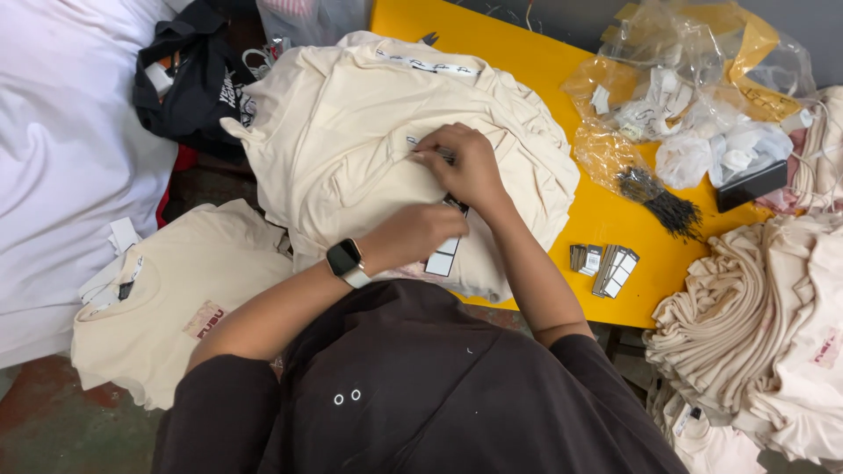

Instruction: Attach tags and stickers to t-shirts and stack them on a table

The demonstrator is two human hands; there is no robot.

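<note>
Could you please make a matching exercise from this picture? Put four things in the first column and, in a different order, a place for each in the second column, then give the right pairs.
Things:
1. cream garment pile
2. bundle of black ties
3. small stacks of tags
4. black garment

Places:
A. at the near edge of the yellow table, right of the person's arms
B. under both hands, the left hand and the right hand
C. beside the clear plastic bags
D. off the table's left end, at the top left

Pairs: 1-B, 2-C, 3-A, 4-D
</note>
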